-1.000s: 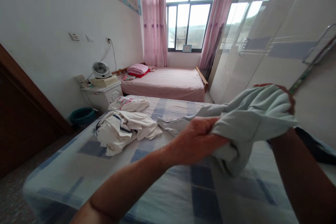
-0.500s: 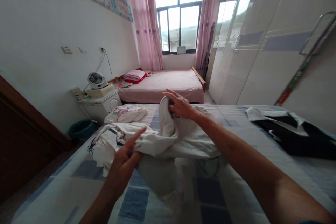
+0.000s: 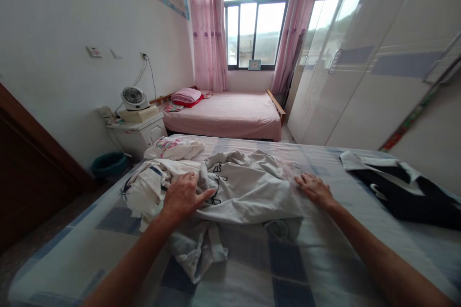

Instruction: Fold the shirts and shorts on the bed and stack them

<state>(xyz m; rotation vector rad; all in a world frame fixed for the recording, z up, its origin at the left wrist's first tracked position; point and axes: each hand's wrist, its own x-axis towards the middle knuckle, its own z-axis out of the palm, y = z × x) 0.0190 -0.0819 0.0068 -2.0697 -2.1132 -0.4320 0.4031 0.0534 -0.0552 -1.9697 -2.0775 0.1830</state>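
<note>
A pale grey garment (image 3: 252, 187) with dark script lettering lies spread and wrinkled on the checked bedsheet. My left hand (image 3: 184, 195) rests on its left side, thumb stretched toward the lettering and fingers apart. At the right edge, by a sheer pinkish part, is my right hand (image 3: 314, 189), its fingers extended and palm down. A crumpled grey piece of cloth (image 3: 200, 249) hangs out from the garment's near left side. Just left of my left hand is a heap of cream clothing (image 3: 147, 194) with a dark stripe.
Farther back lies a white garment with pink print (image 3: 176, 147). A folded black and white garment (image 3: 399, 187) is at the right. Beyond the bed are a pink-covered bed (image 3: 230, 115), a nightstand (image 3: 140, 132) with a fan (image 3: 134, 99), and a teal bin (image 3: 110, 165). Wardrobes (image 3: 353, 91) line the right wall.
My right hand has let go of the raised fabric and moved right and down. The grey garment now lies flatter with its lettering showing. My left hand now lies on the cloth.
</note>
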